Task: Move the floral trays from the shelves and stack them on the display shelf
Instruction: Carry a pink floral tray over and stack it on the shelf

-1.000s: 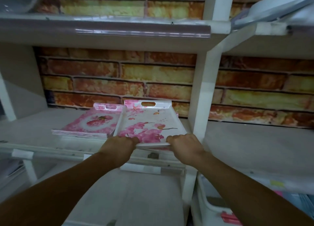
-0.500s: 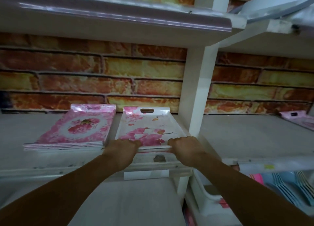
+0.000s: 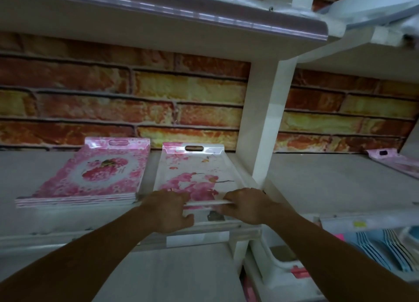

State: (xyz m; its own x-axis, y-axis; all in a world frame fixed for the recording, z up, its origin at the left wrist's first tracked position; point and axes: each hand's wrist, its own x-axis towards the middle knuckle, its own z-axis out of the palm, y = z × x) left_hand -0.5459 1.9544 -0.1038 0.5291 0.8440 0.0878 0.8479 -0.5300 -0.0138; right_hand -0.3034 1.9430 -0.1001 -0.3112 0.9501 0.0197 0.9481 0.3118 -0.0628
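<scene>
On the shelf (image 3: 317, 183), just beside a floral stack (image 3: 90, 179) at 9 o'clock, the floral tray (image 3: 195, 172) is gripped at its near rim by the left hand (image 3: 169, 207) and right hand (image 3: 246, 205); it is judged stiff, light and glossy-slippery.

A brick-patterned wall (image 3: 158, 102) in red, orange and yellow runs behind white shelving. A white upright post (image 3: 260, 120) divides the left bay from the right. An upper shelf (image 3: 158, 13) with a shiny front strip hangs overhead. The grey middle shelf (image 3: 322, 183) stretches far right. Below, at near right, pale blue plates (image 3: 381, 251) stand stacked. The light is dim.
</scene>
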